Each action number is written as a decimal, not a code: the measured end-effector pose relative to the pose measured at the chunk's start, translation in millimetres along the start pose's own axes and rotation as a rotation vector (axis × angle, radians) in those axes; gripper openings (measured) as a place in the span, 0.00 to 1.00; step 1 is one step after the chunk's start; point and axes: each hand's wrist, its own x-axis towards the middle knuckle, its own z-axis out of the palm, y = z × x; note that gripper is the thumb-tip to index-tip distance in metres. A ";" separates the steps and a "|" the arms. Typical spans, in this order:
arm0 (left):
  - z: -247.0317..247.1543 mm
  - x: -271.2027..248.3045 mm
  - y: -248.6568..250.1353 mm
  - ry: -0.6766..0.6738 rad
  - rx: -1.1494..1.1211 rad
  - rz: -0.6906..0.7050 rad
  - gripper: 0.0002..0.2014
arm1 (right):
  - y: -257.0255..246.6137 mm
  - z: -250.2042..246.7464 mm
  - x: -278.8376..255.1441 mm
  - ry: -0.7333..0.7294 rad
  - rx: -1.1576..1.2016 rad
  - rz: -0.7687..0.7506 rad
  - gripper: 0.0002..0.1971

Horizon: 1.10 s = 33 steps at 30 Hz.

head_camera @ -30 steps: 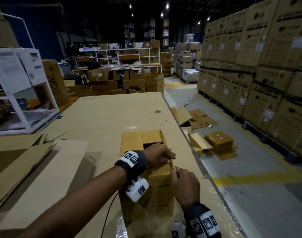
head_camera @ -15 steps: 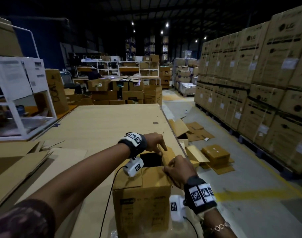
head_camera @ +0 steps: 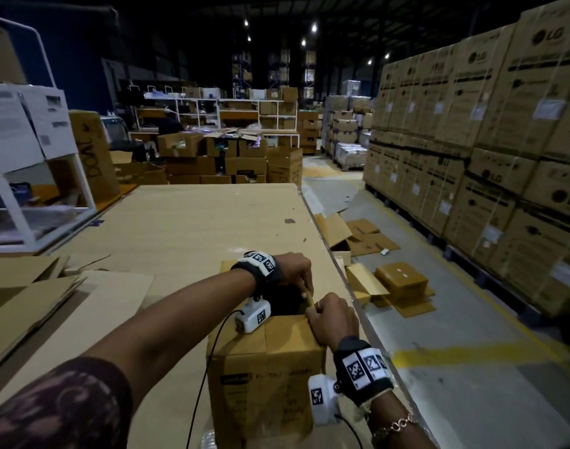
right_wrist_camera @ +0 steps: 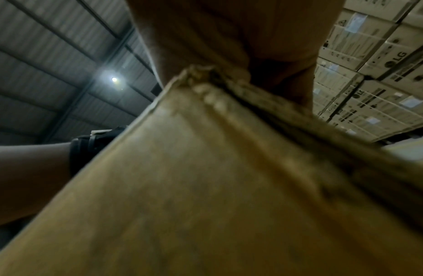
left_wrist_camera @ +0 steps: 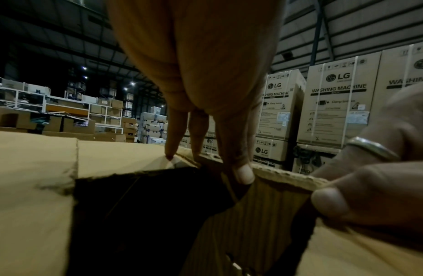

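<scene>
Cardboard box [head_camera: 264,367] standing on the bench [head_camera: 196,228], right hand [head_camera: 333,319] at the box's top right edge, fingers [head_camera: 320,306] pinching the raised flap [head_camera: 309,297], left hand [head_camera: 296,270] just beyond over the box's open top, fingers pinching the same flap, stacked cartons [head_camera: 471,140] well beyond the box.

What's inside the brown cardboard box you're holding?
Inside the brown cardboard box, only a dark opening shows; nothing is discernible in it. Folded top flaps cover the rest.

Dim warehouse, ceiling lamps, blurred edges
</scene>
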 end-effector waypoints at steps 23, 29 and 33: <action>-41.4 -82.2 18.2 -0.025 0.017 -0.327 0.38 | 2.8 -11.4 10.3 0.015 0.174 -0.177 0.24; -22.2 -170.8 56.7 0.147 -0.008 -0.359 0.24 | -25.1 -25.1 8.6 -0.001 0.223 -0.361 0.18; 30.5 -202.0 89.0 0.348 -0.105 -0.487 0.24 | -47.8 -21.5 13.1 -0.156 0.293 -0.467 0.14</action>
